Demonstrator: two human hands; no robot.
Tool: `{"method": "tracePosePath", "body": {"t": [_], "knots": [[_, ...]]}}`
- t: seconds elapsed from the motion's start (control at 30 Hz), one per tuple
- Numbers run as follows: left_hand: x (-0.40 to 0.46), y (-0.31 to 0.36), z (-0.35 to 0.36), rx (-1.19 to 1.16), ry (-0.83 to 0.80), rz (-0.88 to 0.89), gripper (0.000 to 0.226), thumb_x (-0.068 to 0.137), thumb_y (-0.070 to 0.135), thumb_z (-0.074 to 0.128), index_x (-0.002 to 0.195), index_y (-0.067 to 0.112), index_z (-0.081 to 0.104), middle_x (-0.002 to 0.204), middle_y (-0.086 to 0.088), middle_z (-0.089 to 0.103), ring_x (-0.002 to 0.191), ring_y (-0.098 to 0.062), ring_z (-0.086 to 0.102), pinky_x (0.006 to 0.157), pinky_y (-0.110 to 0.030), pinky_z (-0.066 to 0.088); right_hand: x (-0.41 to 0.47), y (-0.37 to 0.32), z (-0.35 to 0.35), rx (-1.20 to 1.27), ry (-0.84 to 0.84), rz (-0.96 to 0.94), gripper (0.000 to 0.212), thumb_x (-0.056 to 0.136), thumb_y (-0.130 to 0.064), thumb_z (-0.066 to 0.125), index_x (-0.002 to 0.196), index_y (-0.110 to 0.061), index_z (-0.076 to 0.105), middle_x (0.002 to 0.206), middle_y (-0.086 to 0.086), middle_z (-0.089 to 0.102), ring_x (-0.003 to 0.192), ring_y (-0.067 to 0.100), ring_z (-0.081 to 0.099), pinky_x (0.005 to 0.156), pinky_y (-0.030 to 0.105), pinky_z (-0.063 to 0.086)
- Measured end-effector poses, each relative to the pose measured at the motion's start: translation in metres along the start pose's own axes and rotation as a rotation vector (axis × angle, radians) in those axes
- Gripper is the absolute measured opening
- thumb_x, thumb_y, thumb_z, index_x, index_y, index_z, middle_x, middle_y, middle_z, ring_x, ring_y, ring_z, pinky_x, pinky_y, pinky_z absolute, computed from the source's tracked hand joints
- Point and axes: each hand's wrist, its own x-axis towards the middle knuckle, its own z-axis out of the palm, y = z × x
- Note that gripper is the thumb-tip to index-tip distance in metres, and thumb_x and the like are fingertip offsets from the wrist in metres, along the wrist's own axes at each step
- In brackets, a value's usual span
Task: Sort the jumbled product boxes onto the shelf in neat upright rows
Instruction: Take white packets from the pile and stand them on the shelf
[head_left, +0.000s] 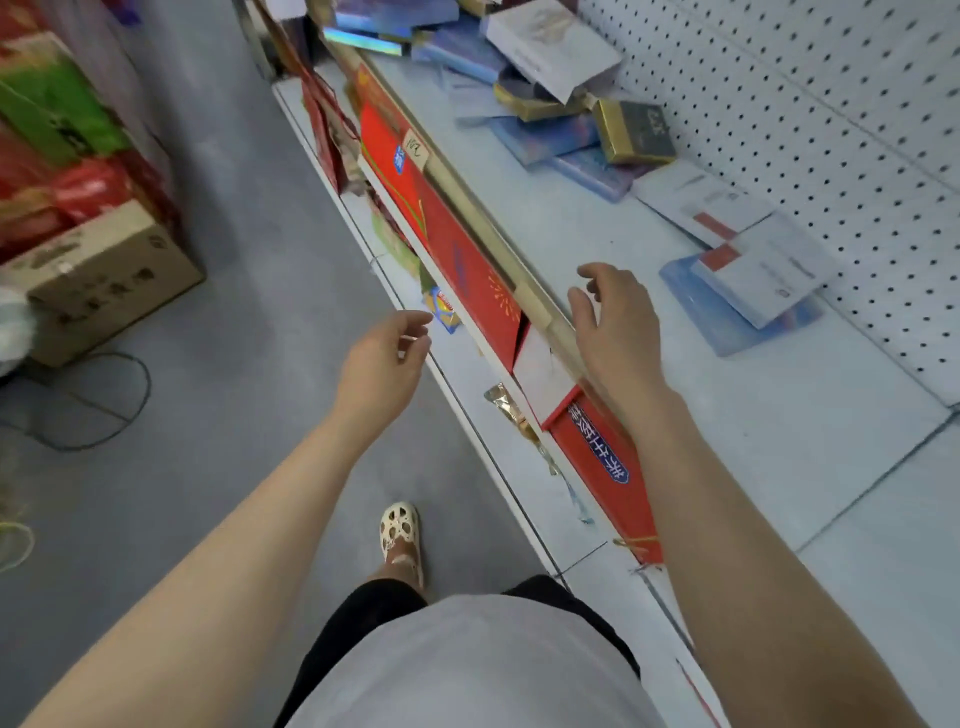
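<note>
Two empty hands reach toward the shelf (675, 395)
Left hand (387, 358) loosely curled; right hand (615, 322) fingers spread over the shelf's near edge; jumbled boxes (550, 98) lie far right.

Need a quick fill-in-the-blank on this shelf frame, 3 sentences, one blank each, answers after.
1. The product boxes on the white shelf lie in a jumble; none stands ____.
2. The right hand reaches over the shelf and holds ____.
3. The back wall behind the shelf is white ____.

Missing words: upright; nothing; pegboard
</note>
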Motion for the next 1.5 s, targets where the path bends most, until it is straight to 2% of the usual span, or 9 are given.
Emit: {"method": "tracePosePath", "body": {"t": [0.13,0.27,0.43,0.73,0.93,1.07,1.3,1.4,1.5], "knots": [[0.105,0.018,-0.012,0.032,-0.123,0.124,0.026,0.097,0.021,0.051,0.121,0.028,0.06,0.108,0.015,0.062,0.083,0.011,0.058,0.072,-0.012,0.043,0.069,0.0,0.003,-0.03,0.105,0.133,0.034,0.102,-0.026,0.048,0.132,-0.012,0.054,0.123,0.011,0.058,0.114,0.026,0.054,0.092,0.034,0.04],[0.196,0.05,-0.005,0.067,-0.236,0.276,0.028,0.096,0.021,0.053,0.122,0.026,0.061,0.11,0.01,0.063,0.093,-0.007,0.061,0.068,-0.022,0.055,0.118,0.017,0.0,-0.124,0.172,0.273,0.035,0.101,-0.027,0.049,0.133,-0.013,0.053,0.125,0.012,0.058,0.116,0.029,0.053,0.093,0.038,0.042],[0.279,0.102,0.033,0.115,-0.318,0.487,0.03,0.095,0.022,0.056,0.125,0.02,0.061,0.116,0.0,0.064,0.101,-0.017,0.061,0.093,-0.036,0.05,0.164,0.073,-0.011,-0.231,0.193,0.522,0.04,0.1,-0.026,0.049,0.138,-0.013,0.049,0.131,0.014,0.056,0.121,0.035,0.05,0.099,0.045,0.042],[0.36,0.174,0.105,0.293,-0.472,0.75,0.041,0.093,0.016,0.057,0.134,0.011,0.054,0.133,-0.011,0.054,0.121,-0.029,0.051,0.096,-0.034,0.038,0.201,0.128,0.008,-0.529,-0.074,0.682,0.052,0.102,-0.035,0.04,0.146,-0.008,0.034,0.148,0.014,0.037,0.138,0.034,0.032,0.115,0.045,0.025],[0.395,0.193,0.159,0.553,-0.506,0.903,0.055,0.095,0.023,0.055,0.145,0.007,0.039,0.149,-0.02,0.036,0.139,-0.036,0.03,0.114,-0.042,0.023,0.183,0.119,0.002,-0.529,0.031,0.635,0.044,0.078,0.005,0.054,0.117,-0.015,0.053,0.121,0.003,0.05,0.123,0.026,0.044,0.102,0.034,0.031],[0.4,0.194,0.182,0.793,-0.563,0.849,0.067,0.097,0.039,0.052,0.151,0.012,0.024,0.155,-0.021,0.024,0.14,-0.038,0.028,0.109,-0.046,0.03,0.166,0.112,-0.003,-0.421,-0.04,0.716,0.054,0.07,0.012,0.061,0.116,-0.016,0.058,0.134,-0.003,0.051,0.136,0.02,0.039,0.103,0.029,0.031],[0.385,0.195,0.186,0.693,-0.509,0.826,0.104,0.08,0.034,0.075,0.154,0.011,0.007,0.138,-0.022,0.041,0.121,-0.037,0.041,0.1,-0.043,0.031,0.16,0.11,-0.006,-0.267,0.373,0.887,0.027,0.087,-0.008,0.061,0.112,-0.009,0.069,0.129,0.011,0.06,0.13,0.036,0.043,0.093,0.024,0.035],[0.377,0.197,0.181,0.626,-0.548,0.761,0.097,0.084,0.022,0.07,0.155,0.01,0.005,0.138,-0.022,0.041,0.12,-0.036,0.045,0.093,-0.041,0.037,0.173,0.106,0.003,-0.325,0.223,1.157,0.087,0.089,-0.062,0.054,0.151,-0.008,0.027,0.158,0.018,0.024,0.149,0.035,0.013,0.12,0.041,0.015],[0.373,0.192,0.173,0.55,-0.52,0.763,0.071,0.092,0.017,0.055,0.153,0.011,0.018,0.135,-0.02,0.043,0.113,-0.035,0.05,0.084,-0.04,0.039,0.177,0.109,0.007,-0.296,0.132,1.116,0.1,0.085,-0.07,0.053,0.155,-0.011,0.016,0.164,0.014,0.006,0.152,0.034,-0.005,0.123,0.045,0.004]]}}
